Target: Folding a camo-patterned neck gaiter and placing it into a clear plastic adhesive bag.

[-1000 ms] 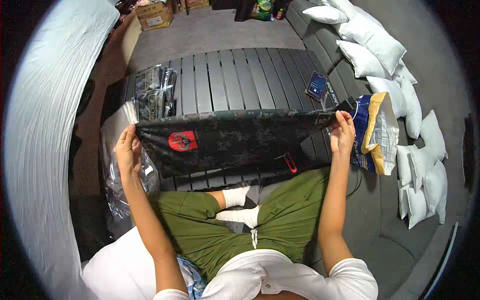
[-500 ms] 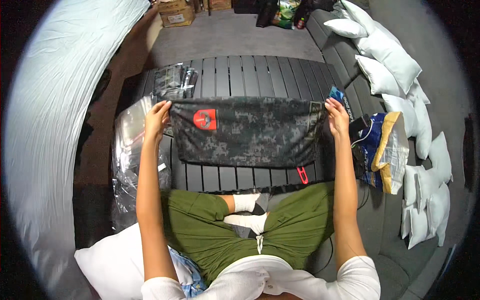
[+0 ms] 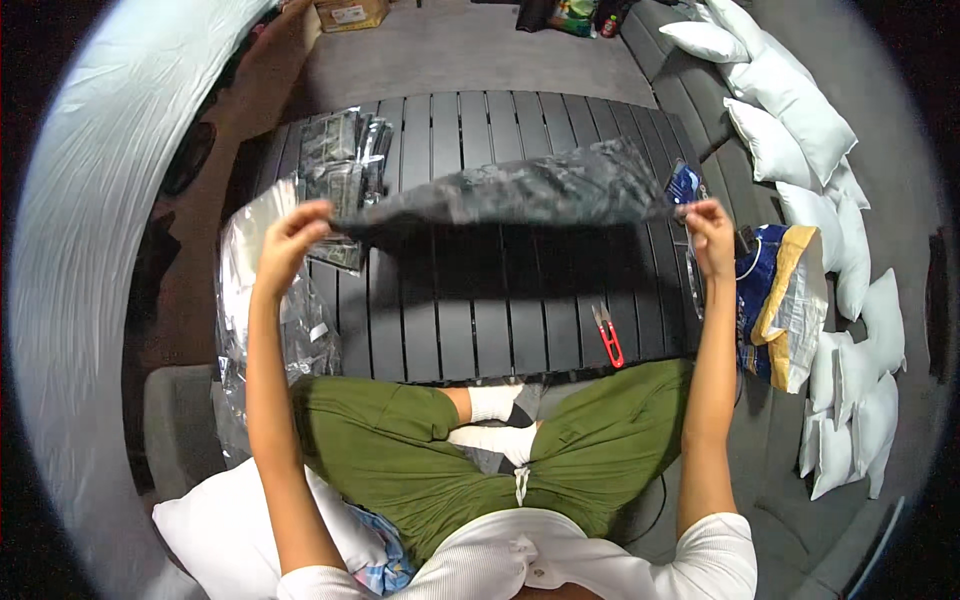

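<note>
A dark camouflage cloth [image 3: 520,195] is stretched in the air over the slatted table. My left hand [image 3: 292,240] pinches one near corner, close to the packets at the left. At the opposite near corner, my right hand [image 3: 709,236] grips the cloth between thumb and fingers. The far part of the cloth billows up and away from me, and its printed face is blurred. Below it, red-handled thread snips [image 3: 608,338] lie on the table's near right part with their blades pointing away from me.
The black slatted table [image 3: 450,340] spans the middle. Clear plastic bags [image 3: 262,300] lie along its left side beside packaged camouflage cloths [image 3: 335,150]. A blue and yellow bag [image 3: 785,305] stands at the right. White cushions [image 3: 775,145] line the grey sofa.
The cloth has swung from hanging nearly flat to billowing away from me, and its red patch no longer shows. My hands have moved slightly apart. The snips are now uncovered.
</note>
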Tool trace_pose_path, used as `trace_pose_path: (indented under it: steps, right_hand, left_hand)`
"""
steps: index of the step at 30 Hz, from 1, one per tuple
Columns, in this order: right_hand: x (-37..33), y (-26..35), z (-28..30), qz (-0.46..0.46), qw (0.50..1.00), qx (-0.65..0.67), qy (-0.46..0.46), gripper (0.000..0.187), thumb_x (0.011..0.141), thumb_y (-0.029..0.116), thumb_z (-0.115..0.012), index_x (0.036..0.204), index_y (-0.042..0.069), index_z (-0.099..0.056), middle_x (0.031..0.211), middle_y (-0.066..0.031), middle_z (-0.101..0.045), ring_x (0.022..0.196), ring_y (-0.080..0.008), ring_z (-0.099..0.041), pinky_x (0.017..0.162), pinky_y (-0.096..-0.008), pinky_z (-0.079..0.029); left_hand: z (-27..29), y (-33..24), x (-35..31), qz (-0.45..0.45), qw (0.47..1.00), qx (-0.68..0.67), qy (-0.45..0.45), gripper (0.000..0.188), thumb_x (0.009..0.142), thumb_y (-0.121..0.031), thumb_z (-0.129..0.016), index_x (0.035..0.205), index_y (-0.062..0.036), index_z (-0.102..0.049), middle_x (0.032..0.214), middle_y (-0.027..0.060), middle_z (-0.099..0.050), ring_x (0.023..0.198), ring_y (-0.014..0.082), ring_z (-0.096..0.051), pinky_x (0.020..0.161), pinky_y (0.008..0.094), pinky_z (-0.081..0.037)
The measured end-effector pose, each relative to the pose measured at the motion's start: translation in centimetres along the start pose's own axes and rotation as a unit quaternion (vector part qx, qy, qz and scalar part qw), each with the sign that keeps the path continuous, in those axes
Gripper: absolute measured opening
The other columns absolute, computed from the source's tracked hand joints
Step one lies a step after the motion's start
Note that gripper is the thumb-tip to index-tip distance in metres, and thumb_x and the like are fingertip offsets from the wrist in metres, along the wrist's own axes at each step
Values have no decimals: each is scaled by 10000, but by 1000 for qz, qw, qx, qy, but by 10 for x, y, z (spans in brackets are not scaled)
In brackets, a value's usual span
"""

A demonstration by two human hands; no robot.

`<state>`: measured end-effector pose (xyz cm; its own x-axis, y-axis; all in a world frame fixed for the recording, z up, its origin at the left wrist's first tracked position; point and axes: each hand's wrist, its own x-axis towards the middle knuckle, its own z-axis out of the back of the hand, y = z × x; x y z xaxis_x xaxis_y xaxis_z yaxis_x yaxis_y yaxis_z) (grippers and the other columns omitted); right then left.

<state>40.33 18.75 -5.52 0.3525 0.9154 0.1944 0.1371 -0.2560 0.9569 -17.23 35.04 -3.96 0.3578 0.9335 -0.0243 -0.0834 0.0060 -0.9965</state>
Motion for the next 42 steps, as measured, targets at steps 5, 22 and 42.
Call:
trace_pose_path:
  steps: [5,22,42]
  right_hand:
    - [-45,-43,17,-128,980,-147,47,138,713,-37,-630,823,26,-577,845,-91,-642,810,-152,-600,770,-258,-456]
    - [-31,-17,36,-171,952,-253,17,92,738,28,-623,814,57,-581,832,-26,-615,763,-103,-569,652,-239,-465]
    - [-55,7,41,-31,986,-164,26,153,763,-71,-565,701,46,-489,871,-91,-604,994,-233,-573,851,-309,-438]
  left_hand:
    - [-28,43,-38,99,976,143,129,92,772,-25,-611,860,-2,-622,872,44,-628,831,106,-573,761,230,-456]
    - [-53,28,-22,229,970,-75,32,175,861,-153,-546,1003,-63,-498,897,29,-567,799,167,-621,650,274,-524]
    - [-45,36,1,80,989,-65,107,68,782,-16,-592,846,-39,-588,1238,128,-501,815,66,-542,695,175,-446]
